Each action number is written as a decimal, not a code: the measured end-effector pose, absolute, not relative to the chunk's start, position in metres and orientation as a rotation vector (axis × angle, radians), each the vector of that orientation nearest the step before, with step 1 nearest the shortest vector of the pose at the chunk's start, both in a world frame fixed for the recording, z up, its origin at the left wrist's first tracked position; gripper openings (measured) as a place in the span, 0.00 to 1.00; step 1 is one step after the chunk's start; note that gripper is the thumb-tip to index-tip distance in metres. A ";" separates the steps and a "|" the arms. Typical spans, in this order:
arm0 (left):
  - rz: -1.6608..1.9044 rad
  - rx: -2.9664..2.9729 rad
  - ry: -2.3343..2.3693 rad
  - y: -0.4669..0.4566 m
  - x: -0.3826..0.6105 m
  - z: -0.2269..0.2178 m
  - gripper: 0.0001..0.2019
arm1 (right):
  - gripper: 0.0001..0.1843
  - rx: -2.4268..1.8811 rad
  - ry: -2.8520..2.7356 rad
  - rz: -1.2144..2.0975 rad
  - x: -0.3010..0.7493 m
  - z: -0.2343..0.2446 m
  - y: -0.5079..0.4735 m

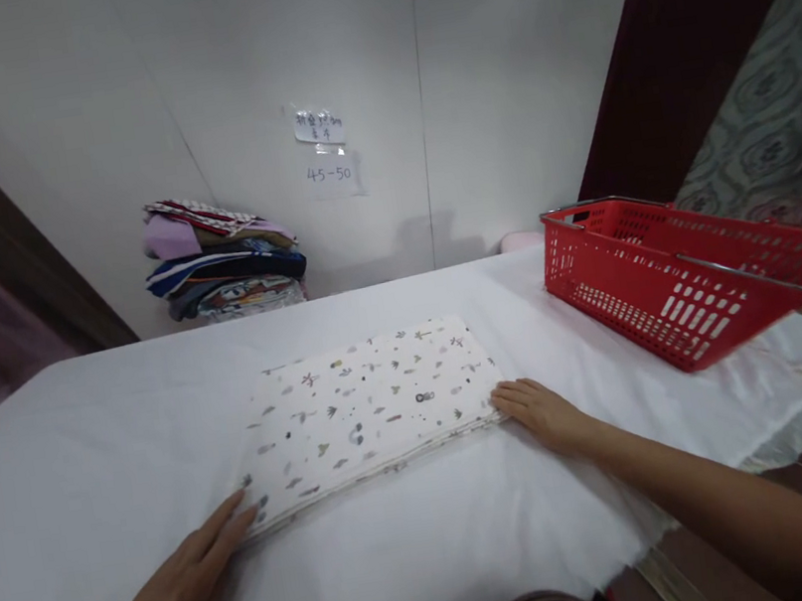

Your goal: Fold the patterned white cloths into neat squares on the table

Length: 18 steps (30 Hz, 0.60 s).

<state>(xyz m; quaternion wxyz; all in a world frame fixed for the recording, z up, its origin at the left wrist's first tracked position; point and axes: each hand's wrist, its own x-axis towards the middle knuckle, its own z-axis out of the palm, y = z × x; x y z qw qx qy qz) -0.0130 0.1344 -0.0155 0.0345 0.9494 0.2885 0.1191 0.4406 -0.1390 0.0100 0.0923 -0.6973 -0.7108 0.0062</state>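
A folded white cloth (371, 400) with small printed motifs lies flat on the white-covered table, several layers showing along its near edge. My left hand (187, 583) touches the cloth's near left corner, its fingers stretched out. At the near right corner, my right hand (542, 412) rests with fingers extended over the edge. The thumbs of both hands are mostly hidden. Neither hand grasps the cloth.
A red plastic basket (624, 282) with metal handles stands on the table's right side. Beyond the far edge rises a stack of folded clothes (225, 261). Paper notes (335, 175) hang on the wall (485, 57). The white tablecloth (78, 459) drapes over the table.
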 end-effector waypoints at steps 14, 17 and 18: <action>0.550 3.300 0.751 0.130 -0.008 -0.003 0.23 | 0.22 -1.986 -2.134 -0.106 0.435 0.002 -0.132; 0.567 3.309 0.637 0.133 -0.008 -0.003 0.23 | 0.23 -1.977 -2.184 -0.082 0.439 0.003 -0.132; 0.591 3.304 0.638 0.134 -0.007 -0.004 0.22 | 0.23 -1.975 -2.201 -0.077 0.440 0.004 -0.132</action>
